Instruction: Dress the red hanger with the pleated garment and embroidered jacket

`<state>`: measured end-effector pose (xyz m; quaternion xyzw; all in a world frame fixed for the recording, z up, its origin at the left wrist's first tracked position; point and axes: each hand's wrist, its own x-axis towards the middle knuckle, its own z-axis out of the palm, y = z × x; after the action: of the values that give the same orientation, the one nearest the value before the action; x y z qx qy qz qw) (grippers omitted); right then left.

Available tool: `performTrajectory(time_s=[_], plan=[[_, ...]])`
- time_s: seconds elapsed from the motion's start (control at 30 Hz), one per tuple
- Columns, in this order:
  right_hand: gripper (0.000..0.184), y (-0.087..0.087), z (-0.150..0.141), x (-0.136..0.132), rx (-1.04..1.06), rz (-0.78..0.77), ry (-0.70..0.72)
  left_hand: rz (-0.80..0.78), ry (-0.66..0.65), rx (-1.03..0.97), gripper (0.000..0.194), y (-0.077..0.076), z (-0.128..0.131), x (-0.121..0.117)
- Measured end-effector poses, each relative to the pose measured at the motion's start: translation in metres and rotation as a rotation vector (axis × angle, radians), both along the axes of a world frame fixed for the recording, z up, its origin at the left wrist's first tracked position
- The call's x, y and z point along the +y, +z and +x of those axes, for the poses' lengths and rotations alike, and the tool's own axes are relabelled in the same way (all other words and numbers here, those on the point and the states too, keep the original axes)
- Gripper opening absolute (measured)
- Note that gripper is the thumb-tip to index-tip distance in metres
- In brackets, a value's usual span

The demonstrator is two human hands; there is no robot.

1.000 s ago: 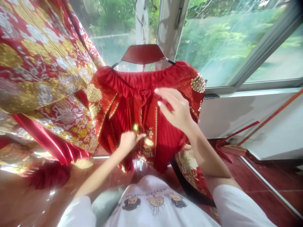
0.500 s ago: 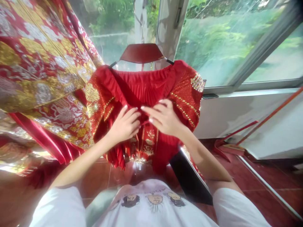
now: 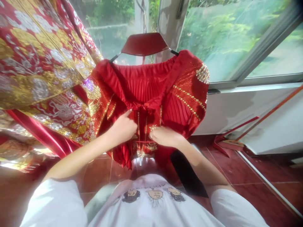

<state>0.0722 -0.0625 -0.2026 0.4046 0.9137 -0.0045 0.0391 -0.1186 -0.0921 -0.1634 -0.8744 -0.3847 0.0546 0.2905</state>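
Your left hand [image 3: 123,127] and your right hand [image 3: 165,136] both rest on the front of the red pleated garment [image 3: 151,94], which hangs straight ahead of you from a dark red hanger [image 3: 144,44]. Your left hand's fingers are curled, with the forefinger stretched up toward the small red tie [image 3: 139,107] at the garment's middle; whether it pinches any cloth you cannot tell from here. Your right hand lies knuckles up, just right of the left, its fingertips folded down into the gold-beaded front panel [image 3: 148,138], so its grip is hidden too. The two hands are close together but not touching, with the beaded strips running down between them.

Crowding in from the left of your left hand is a large red brocade cloth with gold and silver patterns [image 3: 44,72], its edge overlapping the garment's left side. Just below your right wrist a black strip of fabric [image 3: 187,173] hangs down. Well off to the right of your right hand, a red-handled tool [image 3: 236,138] leans low against the white wall [image 3: 236,110] under the window [image 3: 224,34]. Beneath both hands lies the red tiled floor [image 3: 260,189], and your white printed shirt [image 3: 151,205] fills the near edge
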Motion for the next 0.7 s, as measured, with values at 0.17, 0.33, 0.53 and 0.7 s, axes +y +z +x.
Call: performTrajectory(time_s=[0.17, 0.33, 0.53, 0.7], plan=[[0.024, -0.022, -0.01, 0.015, 0.566, -0.1, -0.093, 0.001, -0.07, -0.133, 0.021, 0.005, 0.002, -0.002], [0.029, -0.021, -0.04, 0.033, 1.219, 0.139, -0.2, 0.477, -0.013, -0.347, 0.037, 0.027, 0.016, 0.025], [0.027, -0.022, -0.061, 0.047, 1.441, 0.165, -0.287, 0.217, 0.064, -0.311, 0.023, 0.025, 0.011, 0.053], [0.025, -0.021, -0.069, 0.045, 1.654, 0.051, -0.197, 0.104, 0.027, -0.366, 0.026, 0.027, 0.002, 0.045]])
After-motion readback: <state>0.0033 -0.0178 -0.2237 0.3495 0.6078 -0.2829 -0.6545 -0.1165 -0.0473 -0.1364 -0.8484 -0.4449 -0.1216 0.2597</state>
